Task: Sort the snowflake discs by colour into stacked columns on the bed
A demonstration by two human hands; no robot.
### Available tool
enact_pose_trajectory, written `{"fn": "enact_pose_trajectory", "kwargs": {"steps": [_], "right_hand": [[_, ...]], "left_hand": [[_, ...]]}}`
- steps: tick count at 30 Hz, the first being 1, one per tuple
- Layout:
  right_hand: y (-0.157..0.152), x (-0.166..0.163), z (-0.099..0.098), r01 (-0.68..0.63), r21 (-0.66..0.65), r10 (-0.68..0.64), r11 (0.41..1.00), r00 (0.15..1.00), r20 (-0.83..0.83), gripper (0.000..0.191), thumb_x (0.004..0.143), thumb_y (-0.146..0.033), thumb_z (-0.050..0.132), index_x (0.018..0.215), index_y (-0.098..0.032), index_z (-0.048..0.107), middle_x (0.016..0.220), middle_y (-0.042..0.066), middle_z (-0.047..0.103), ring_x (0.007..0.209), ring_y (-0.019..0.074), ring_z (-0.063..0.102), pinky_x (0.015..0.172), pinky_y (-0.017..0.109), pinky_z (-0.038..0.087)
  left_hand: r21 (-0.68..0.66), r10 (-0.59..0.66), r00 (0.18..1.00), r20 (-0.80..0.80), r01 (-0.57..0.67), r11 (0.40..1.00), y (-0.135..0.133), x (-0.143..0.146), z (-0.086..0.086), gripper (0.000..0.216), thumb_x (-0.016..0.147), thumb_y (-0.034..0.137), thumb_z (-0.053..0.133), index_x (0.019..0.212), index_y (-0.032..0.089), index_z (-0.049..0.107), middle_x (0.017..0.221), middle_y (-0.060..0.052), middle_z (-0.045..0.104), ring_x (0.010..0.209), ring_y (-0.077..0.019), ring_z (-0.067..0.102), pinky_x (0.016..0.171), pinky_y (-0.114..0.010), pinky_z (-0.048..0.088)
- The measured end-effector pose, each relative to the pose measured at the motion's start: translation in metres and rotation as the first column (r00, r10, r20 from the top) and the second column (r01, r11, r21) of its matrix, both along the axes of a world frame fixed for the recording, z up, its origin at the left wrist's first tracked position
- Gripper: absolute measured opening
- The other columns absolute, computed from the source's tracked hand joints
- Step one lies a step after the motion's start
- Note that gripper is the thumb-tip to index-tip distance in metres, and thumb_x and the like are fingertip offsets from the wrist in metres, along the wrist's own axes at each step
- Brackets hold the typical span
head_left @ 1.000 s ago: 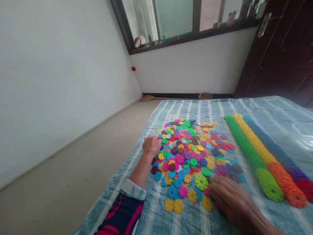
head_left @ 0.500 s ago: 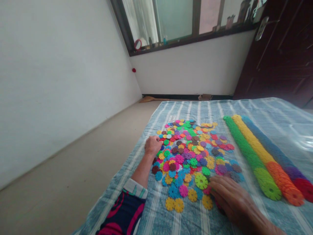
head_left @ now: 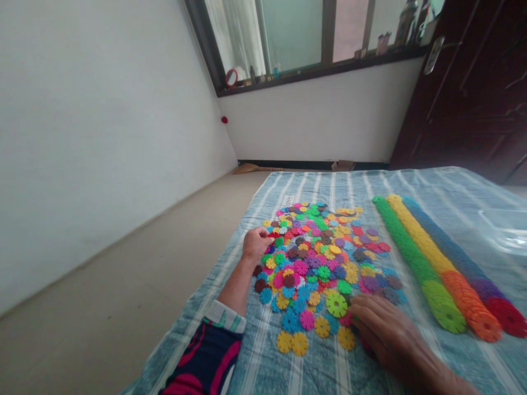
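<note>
Flower-shaped plastic discs (head_left: 314, 262) in many colours lie in a loose, overlapping spread on a striped cloth (head_left: 263, 356). At the left edge of this spread my left hand (head_left: 256, 243) has thumb and fingertips pinched together beside a red disc; what they hold, if anything, is too small to make out. My right hand (head_left: 382, 329) rests low over the near right side, fingers together and curled down. Beneath its palm shows a dark pinkish-red edge, mostly hidden. Just left of its fingertips lies a larger lime-green disc (head_left: 336, 304).
Three long overlapping rows of discs lie to the right: a green row (head_left: 411, 255), a yellow-to-orange row (head_left: 432, 249) and a blue-to-purple-to-red row (head_left: 453, 249). A clear plastic container (head_left: 504, 230) stands beyond them. A white wall (head_left: 102, 137) rises at left.
The view has shifted slightly. My left hand's fingers have turned a little and now show the pinch more clearly. My right hand stays in nearly the same spot.
</note>
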State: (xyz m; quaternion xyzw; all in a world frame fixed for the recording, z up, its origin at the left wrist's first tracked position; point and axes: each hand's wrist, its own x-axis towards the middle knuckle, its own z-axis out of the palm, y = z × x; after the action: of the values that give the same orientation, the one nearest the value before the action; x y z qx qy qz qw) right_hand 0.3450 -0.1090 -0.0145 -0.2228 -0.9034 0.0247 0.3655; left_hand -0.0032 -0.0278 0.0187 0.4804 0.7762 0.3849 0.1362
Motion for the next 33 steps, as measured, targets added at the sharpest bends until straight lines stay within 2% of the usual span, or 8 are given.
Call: {"fn": "enact_pose_trajectory", "kwargs": {"steps": [7, 11, 14, 17, 20, 23, 27, 33], "right_hand": [[0.001, -0.001, 0.001, 0.0, -0.008, 0.0, 1.0, 1.0, 0.014, 0.019, 0.093, -0.014, 0.044, 0.101, -0.018, 0.062, 0.098, 0.007, 0.072, 0.09, 0.0177, 0.067, 0.078, 0.028, 0.055], [0.0, 0.0, 0.002, -0.003, 0.001, 0.003, 1.0, 1.0, -0.018, 0.019, 0.093, -0.013, 0.046, 0.102, -0.019, 0.062, 0.097, 0.007, 0.072, 0.091, 0.0176, 0.068, 0.08, 0.028, 0.055], [-0.001, 0.0, 0.007, 0.059, 0.026, -0.056, 0.998, 0.992, -0.113, 0.019, 0.092, -0.013, 0.048, 0.104, -0.018, 0.062, 0.095, 0.007, 0.072, 0.091, 0.0178, 0.068, 0.082, 0.028, 0.056], [-0.001, 0.0, 0.01, 0.14, 0.018, -0.133, 0.99, 0.968, -0.215, 0.019, 0.092, -0.014, 0.051, 0.107, -0.017, 0.062, 0.094, 0.008, 0.072, 0.092, 0.0183, 0.068, 0.083, 0.03, 0.056], [0.002, 0.002, 0.01, 0.221, -0.055, -0.228, 0.974, 0.938, -0.263, 0.02, 0.092, -0.018, 0.052, 0.11, -0.018, 0.061, 0.096, 0.008, 0.072, 0.09, 0.0188, 0.069, 0.081, 0.03, 0.057], [0.005, 0.005, 0.01, 0.263, -0.159, -0.298, 0.952, 0.913, -0.277, 0.023, 0.093, -0.022, 0.051, 0.114, -0.019, 0.06, 0.098, 0.008, 0.073, 0.089, 0.0189, 0.07, 0.079, 0.03, 0.057], [0.005, 0.004, 0.015, 0.223, -0.274, -0.299, 0.936, 0.912, -0.28, 0.02, 0.095, -0.023, 0.048, 0.107, -0.019, 0.062, 0.091, 0.007, 0.073, 0.08, 0.0163, 0.069, 0.071, 0.025, 0.055], [0.004, 0.003, 0.027, 0.158, -0.464, -0.292, 0.871, 0.928, -0.232, 0.021, 0.094, -0.024, 0.049, 0.083, -0.018, 0.066, 0.066, 0.0, 0.065, 0.058, 0.0108, 0.06, 0.054, 0.019, 0.045]], "left_hand": [[0.142, 0.022, 0.977, 0.211, -0.053, 0.988, -0.004, 0.003, 0.013, 0.03, 0.058, 0.042, 0.071, 0.061, 0.013, 0.062, 0.053, 0.003, 0.055, 0.05, -0.0093, 0.048, 0.05, -0.022, 0.04], [0.154, -0.019, 0.934, 0.356, -0.039, 0.987, -0.009, 0.02, 0.029, 0.036, 0.053, 0.045, 0.076, 0.06, 0.013, 0.063, 0.05, 0.003, 0.053, 0.048, -0.0086, 0.045, 0.048, -0.022, 0.037], [0.146, -0.137, 0.908, 0.397, 0.085, 0.986, -0.015, 0.047, 0.041, 0.031, 0.054, 0.041, 0.076, 0.059, 0.013, 0.065, 0.052, 0.003, 0.055, 0.05, -0.0082, 0.045, 0.049, -0.021, 0.036], [0.112, -0.326, 0.883, 0.338, 0.306, 0.945, -0.025, 0.083, 0.048, 0.022, 0.062, 0.034, 0.07, 0.059, 0.014, 0.065, 0.054, 0.003, 0.054, 0.051, -0.008, 0.044, 0.05, -0.021, 0.034], [0.066, -0.513, 0.812, 0.279, 0.517, 0.854, -0.04, 0.117, 0.049, 0.018, 0.068, 0.03, 0.066, 0.06, 0.014, 0.065, 0.056, 0.003, 0.054, 0.054, -0.0086, 0.044, 0.052, -0.022, 0.033], [0.056, -0.645, 0.723, 0.247, 0.654, 0.754, -0.054, 0.143, 0.047, 0.018, 0.07, 0.027, 0.065, 0.057, 0.014, 0.062, 0.06, 0.001, 0.054, 0.058, -0.0099, 0.046, 0.055, -0.023, 0.035], [0.051, -0.711, 0.662, 0.238, 0.722, 0.69, -0.066, 0.161, 0.042, 0.016, 0.071, 0.024, 0.065, 0.058, 0.015, 0.062, 0.064, 0.0, 0.058, 0.062, -0.0113, 0.051, 0.059, -0.023, 0.038], [0.076, -0.747, 0.628, 0.217, 0.752, 0.654, -0.07, 0.168, 0.037, 0.018, 0.075, 0.027, 0.064, 0.061, 0.016, 0.064, 0.069, -0.002, 0.063, 0.067, -0.0134, 0.057, 0.063, -0.024, 0.042]]}}
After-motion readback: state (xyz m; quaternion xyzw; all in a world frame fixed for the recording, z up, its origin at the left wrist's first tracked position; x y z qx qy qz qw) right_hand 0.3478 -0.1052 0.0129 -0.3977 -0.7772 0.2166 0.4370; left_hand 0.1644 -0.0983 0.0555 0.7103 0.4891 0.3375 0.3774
